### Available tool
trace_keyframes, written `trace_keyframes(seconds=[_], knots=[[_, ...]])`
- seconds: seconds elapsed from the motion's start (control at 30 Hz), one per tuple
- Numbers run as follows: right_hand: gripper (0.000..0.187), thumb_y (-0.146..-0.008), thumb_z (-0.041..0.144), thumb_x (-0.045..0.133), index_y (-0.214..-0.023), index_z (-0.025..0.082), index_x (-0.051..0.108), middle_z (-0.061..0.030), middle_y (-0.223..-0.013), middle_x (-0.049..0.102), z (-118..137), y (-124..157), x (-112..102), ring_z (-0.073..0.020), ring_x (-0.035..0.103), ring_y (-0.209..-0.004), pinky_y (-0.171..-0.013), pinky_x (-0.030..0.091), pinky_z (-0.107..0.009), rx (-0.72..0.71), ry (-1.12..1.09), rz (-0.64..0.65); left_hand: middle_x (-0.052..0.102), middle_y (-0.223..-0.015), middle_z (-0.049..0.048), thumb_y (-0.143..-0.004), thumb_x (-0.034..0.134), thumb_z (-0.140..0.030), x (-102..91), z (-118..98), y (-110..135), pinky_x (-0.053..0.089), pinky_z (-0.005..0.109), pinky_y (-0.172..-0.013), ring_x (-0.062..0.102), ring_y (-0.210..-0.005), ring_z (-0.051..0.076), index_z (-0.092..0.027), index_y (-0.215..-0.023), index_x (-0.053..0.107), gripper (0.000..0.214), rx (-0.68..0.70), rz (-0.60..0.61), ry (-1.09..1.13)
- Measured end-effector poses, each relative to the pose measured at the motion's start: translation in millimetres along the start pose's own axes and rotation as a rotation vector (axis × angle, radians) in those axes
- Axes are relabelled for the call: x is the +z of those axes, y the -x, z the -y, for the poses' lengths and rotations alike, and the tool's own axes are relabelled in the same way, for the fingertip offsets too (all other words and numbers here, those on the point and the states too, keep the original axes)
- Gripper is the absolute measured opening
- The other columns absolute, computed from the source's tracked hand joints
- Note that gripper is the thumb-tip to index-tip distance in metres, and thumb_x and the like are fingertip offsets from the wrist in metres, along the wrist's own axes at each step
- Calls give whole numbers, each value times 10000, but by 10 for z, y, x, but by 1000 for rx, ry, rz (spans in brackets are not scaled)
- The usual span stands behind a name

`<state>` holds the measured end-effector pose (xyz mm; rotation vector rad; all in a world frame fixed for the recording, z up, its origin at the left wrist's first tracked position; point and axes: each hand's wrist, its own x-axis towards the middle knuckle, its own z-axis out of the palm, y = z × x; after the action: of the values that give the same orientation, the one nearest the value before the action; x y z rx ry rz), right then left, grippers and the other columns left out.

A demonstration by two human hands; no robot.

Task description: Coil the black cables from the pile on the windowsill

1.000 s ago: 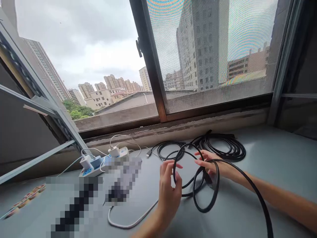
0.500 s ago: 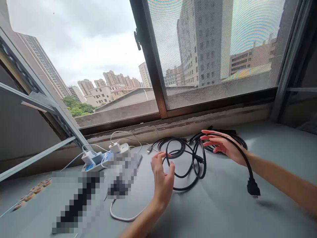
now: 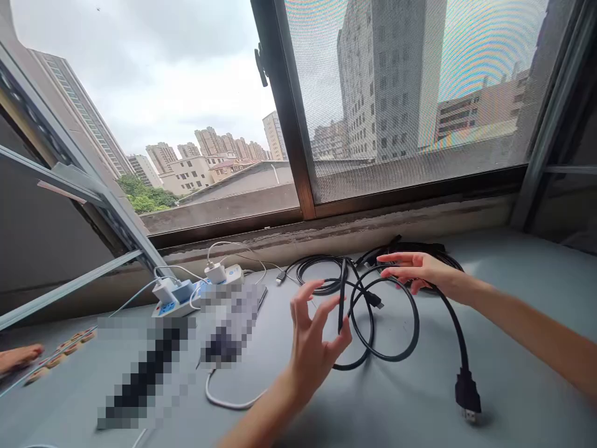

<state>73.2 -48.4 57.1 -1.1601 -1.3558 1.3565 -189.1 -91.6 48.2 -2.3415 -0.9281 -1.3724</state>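
A black HDMI cable point(image 3: 416, 330) is looped between my hands above the grey tabletop. My left hand point(image 3: 317, 333) curves round one side of the loops, with fingertips and thumb against the cable. At the upper right, my right hand point(image 3: 426, 272) has the cable between its thumb and stretched fingers. From there one end hangs down to a black plug point(image 3: 467, 393) with a metal tip, low over the table. The other plug point(image 3: 374, 300) shows among the loops. Behind lie a coiled black cable point(image 3: 303, 270) and, partly hidden by my right hand, another black coil point(image 3: 450, 256).
A white power strip point(image 3: 233, 274) with chargers stands near the window wall. A blurred-out device point(image 3: 228, 339) with a white cable point(image 3: 228, 406) and a dark blurred object point(image 3: 140, 379) lie left. At the left edge is a person's hand or foot point(image 3: 21, 359); I cannot tell which.
My left hand has moved slightly right, and the loops have swung and opened wider to the right. The hanging plug has dropped lower. Part of a person has appeared at the left edge.
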Motion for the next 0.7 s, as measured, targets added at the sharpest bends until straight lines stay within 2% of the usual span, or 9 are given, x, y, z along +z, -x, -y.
trace_keyframes(seconds=[0.17,0.27,0.4,0.5,0.57,0.67,0.7], knots=[[437,-737,445,667,-1117,232,645,-77,-1035,682,-18,13,85,-111,641,-672,-460,487,-154,26,86,-39,478,-1122,88,-781,533,-108,10,41,-39,411,396,-874,470,-1061,224,-221,-992,502,242,-61,24,28],[421,-714,462,680,-1071,240,665,-70,-1120,646,-35,9,106,-137,667,-701,-446,499,-169,50,154,-40,512,-1009,71,-777,496,-91,40,62,-44,449,351,-810,504,-971,191,-206,-925,485,187,-118,62,146],[396,-699,383,699,-1061,225,667,-71,-1052,666,-46,15,137,-145,667,-689,-445,503,-178,9,189,-6,513,-978,71,-792,457,-90,76,73,-18,460,294,-715,516,-943,177,-202,-887,478,148,-154,81,208],[370,-689,278,678,-1055,228,662,-64,-1052,668,-35,38,173,-132,659,-654,-429,481,-173,-41,183,-32,528,-975,66,-790,474,-101,69,66,-24,452,285,-697,524,-928,174,-200,-876,484,131,-174,68,215],[373,-681,218,649,-1054,233,658,-56,-1060,666,-13,67,204,-126,655,-653,-440,469,-172,-86,173,-63,546,-934,53,-787,505,-130,40,53,-58,445,274,-685,533,-896,167,-198,-861,489,102,-236,68,263],[360,-677,224,642,-1036,233,660,-53,-1053,668,44,141,252,-132,646,-678,-475,476,-192,-174,133,-125,570,-828,25,-817,526,-219,-21,23,-126,437,260,-670,543,-791,142,-191,-819,500,38,-427,113,426],[338,-678,246,651,-1015,231,665,-52,-1033,674,67,171,266,-137,643,-692,-487,477,-197,-213,123,-158,570,-777,15,-838,516,-257,-39,11,-144,434,255,-657,542,-741,131,-189,-798,493,83,-491,126,498]])
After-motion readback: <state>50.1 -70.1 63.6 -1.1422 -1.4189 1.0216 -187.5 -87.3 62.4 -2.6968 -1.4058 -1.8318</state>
